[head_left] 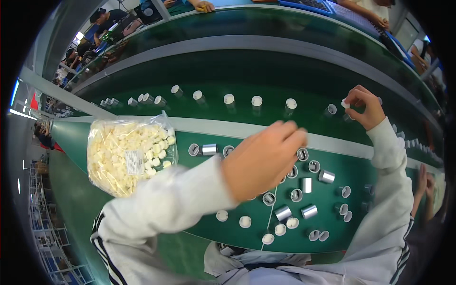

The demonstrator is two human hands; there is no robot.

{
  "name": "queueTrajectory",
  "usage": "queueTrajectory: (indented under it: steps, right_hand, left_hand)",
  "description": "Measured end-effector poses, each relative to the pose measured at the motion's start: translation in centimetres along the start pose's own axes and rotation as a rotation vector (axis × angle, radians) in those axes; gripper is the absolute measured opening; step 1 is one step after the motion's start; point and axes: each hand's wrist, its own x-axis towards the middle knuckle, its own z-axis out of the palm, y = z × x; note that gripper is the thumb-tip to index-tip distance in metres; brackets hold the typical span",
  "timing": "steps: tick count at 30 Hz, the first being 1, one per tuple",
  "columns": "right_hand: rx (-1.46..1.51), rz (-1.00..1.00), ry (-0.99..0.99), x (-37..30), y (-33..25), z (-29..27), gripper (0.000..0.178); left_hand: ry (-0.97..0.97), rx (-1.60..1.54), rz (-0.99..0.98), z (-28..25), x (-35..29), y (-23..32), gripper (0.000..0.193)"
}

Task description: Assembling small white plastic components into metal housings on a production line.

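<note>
One white piece [346, 103] is showing at the frame's upper right, where the right hand [365, 107] is clamping it in a fingertip grip, apparently for finer control; mid-frame, the blurred left hand [263, 164] is hovering over silver cylinders [327, 176] on the green worktop [354, 168], its grip impossible to tell.

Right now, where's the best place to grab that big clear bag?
Probably the loose plastic at its far right corner, coming from above and the far side. The bag lies bulging with white pieces, while that corner pokes out thin and pinchable. The left sleeve crosses in front of its near right part.
</note>
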Motion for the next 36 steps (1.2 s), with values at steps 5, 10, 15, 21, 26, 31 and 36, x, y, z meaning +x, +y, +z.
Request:
queueTrajectory:
  steps: [5, 10, 15, 21, 26, 31, 36]
  right_hand:
    - [0.002, -0.058, 0.064, 0.3, 0.1, -0.1, 0.020]
    - [0.035, 0.002, 0.010, -0.1, 0.4, 2.0, 0.022]
    - [-0.016, -0.031, -0.017, 0.4, 0.0, 3.6, 0.025]
    - [-0.006, -0.127, -0.031, 1.8, 1.2, 5.6, 0.025]
    - [-0.031, -0.167, -0.057, 2.6, 1.0, 5.8, 0.021]
    - [-0.069, -0.196, -0.116, 2.9, 1.0, 5.8, 0.019]
    - [-0.142, -0.228, -0.147, 2.5, 1.3, 6.1, 0.021]
  left_hand:
    - [0.086, -0.069, 0.071, 4.6, 9.8, -7.7, 0.056]
    - [-0.005, -0.077, 0.046, 8.8, 14.6, -12.2, 0.086]
    - [-0.106, -0.187, -0.007, 12.1, 16.2, -14.0, 0.083]
    - [-0.131, -0.318, -0.102, 11.3, 16.0, -13.7, 0.074]
    - [-0.131, -0.296, -0.135, 10.6, 15.5, -13.4, 0.071]
    - [-0.117, -0.285, -0.130, 10.3, 15.3, -13.5, 0.070]
    - [-0.118, -0.265, -0.161, 10.1, 14.8, -13.9, 0.068]
